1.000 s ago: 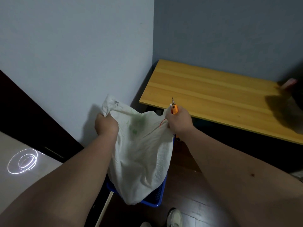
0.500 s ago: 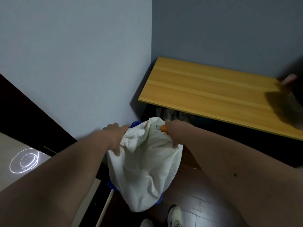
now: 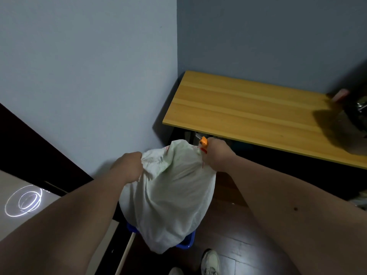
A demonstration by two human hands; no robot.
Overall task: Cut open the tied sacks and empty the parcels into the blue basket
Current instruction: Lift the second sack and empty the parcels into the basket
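A white sack (image 3: 168, 197) with faint green print hangs in front of me, bunched at the top. My left hand (image 3: 130, 165) grips its upper left corner. My right hand (image 3: 215, 153) grips the upper right corner and also holds a small orange-handled cutter (image 3: 203, 141); a red string (image 3: 203, 155) dangles beside that hand. The sack hangs over the blue basket (image 3: 187, 242), of which only bits of rim show below the cloth. Parcels are not visible.
A wooden table (image 3: 248, 108) stands at the right against the blue-grey wall, with a dark object (image 3: 355, 116) at its far right. Dark furniture (image 3: 29, 147) is at the left. My shoes (image 3: 210, 262) stand on the dark wooden floor by the basket.
The sack dropped from its raised position a second ago, then lifted slightly and spread wider between my hands. My hands moved apart since half a second ago.
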